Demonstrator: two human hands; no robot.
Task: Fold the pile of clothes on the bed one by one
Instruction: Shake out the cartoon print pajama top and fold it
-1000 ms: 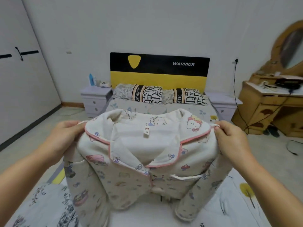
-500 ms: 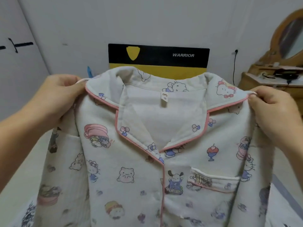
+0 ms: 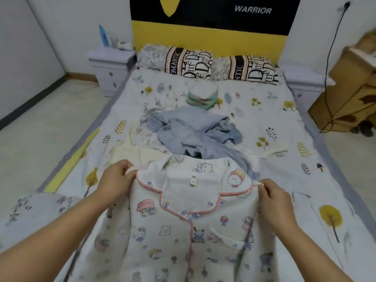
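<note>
A white pyjama top with cartoon prints and pink piping hangs in front of me, its front facing me over the near end of the bed. My left hand grips its left shoulder by the collar. My right hand pinches the right shoulder. Behind it on the bed lies a loose pile: a crumpled blue garment on top of cream clothes. A folded stack of green and white cloth sits farther back, near the pillows.
Two patterned pillows lie against the black and yellow headboard. A lilac nightstand stands left of the bed, another at the right. A wooden dresser with a black cable is at the far right. Floor runs along both sides.
The top, held high in front of my face half a second ago, has come down toward the bed. My view has tilted down, showing the pile and the folded stack.
</note>
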